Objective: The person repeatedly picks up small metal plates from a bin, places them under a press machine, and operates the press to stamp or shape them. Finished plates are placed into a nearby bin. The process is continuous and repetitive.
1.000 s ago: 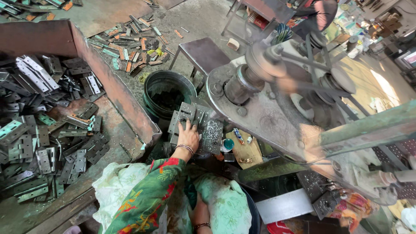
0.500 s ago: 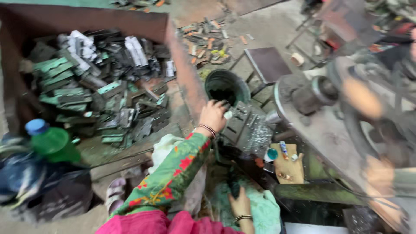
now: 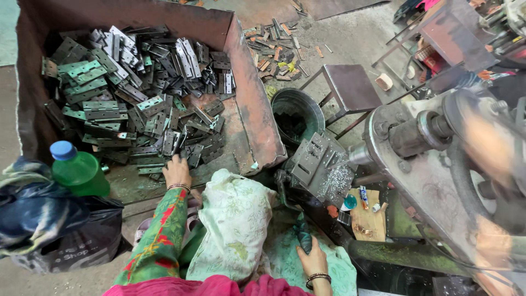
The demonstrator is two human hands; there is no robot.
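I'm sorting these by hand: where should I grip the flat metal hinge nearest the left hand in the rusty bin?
Grip the flat grey metal hinge by its long edges, from above at the bin's near side; it lies flat on the rusty metal bin floor, just beyond the left hand.

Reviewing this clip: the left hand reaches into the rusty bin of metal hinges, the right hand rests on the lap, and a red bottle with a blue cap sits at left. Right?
Not quite. The head view shows a green bottle with a blue cap, not red. The rest holds: the left hand is on the metal hinges in the rusty bin, and the right hand rests on the lap.
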